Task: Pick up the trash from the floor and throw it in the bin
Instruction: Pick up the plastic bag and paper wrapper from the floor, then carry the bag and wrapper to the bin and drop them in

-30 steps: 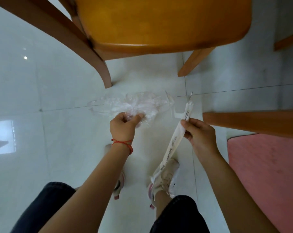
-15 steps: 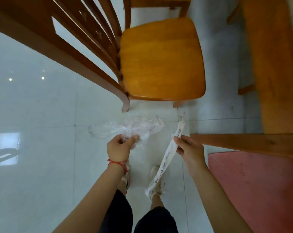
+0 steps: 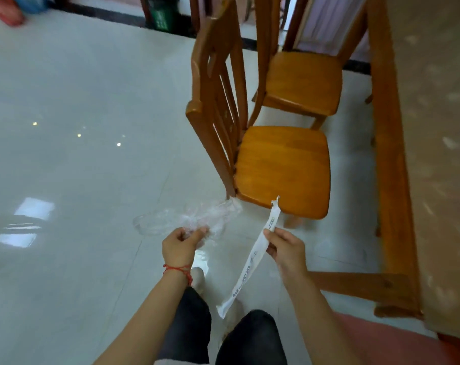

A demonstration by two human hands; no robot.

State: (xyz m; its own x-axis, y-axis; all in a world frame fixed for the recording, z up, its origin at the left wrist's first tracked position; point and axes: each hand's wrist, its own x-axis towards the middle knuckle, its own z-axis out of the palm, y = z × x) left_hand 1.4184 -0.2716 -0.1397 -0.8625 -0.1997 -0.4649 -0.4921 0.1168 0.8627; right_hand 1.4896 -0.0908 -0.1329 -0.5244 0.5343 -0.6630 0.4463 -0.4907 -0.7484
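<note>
My left hand [image 3: 180, 246], with a red string at the wrist, grips a crumpled clear plastic bag [image 3: 176, 219] that spreads out above the white tiled floor. My right hand [image 3: 285, 248] pinches a long white paper wrapper [image 3: 252, 262] near its upper end; the strip hangs down toward my legs. A small dark green bin [image 3: 161, 14] stands far off at the top of the view, by the wall.
Two wooden chairs [image 3: 281, 167] stand right in front of me, beside a wooden table [image 3: 392, 154] on the right with a patterned cloth. A pink mat [image 3: 397, 343] lies at lower right. Glossy white floor [image 3: 78, 167] stretches to the left toward the bin.
The view has risen from the floor under the chair to standing height. Both hands lifted with the bag and the wrapper still held. The far bin has come into view.
</note>
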